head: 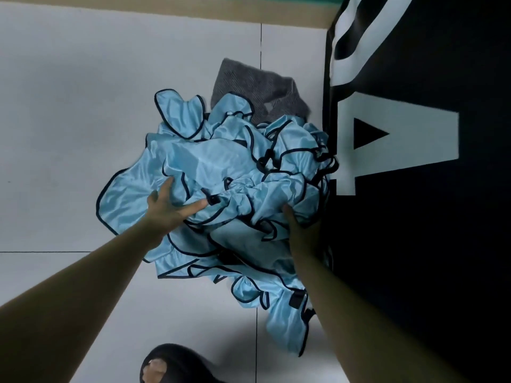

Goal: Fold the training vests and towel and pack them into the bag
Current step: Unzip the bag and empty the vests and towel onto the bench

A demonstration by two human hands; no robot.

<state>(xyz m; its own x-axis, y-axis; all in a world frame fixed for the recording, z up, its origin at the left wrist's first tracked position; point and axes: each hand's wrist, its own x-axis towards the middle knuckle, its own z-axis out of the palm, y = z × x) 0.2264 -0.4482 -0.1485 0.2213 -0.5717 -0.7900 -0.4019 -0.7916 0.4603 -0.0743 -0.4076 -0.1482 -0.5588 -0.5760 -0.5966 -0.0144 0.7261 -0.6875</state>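
Many blue vests (215, 172) on white floor tiles (69, 106) beside black bag (414, 244)

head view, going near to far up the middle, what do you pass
black shoe → crumpled heap of light blue black-trimmed training vests → rumpled grey towel → tan strip at the floor's far edge

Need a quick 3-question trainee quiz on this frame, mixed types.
1. True or false: the grey towel lies folded on top of the blue vests.
2. Which hand is nearer the black bag? A) left hand B) right hand
3. Fill in: the vests lie in a heap on the white ___.
Key: 1 false; 2 B; 3 floor.
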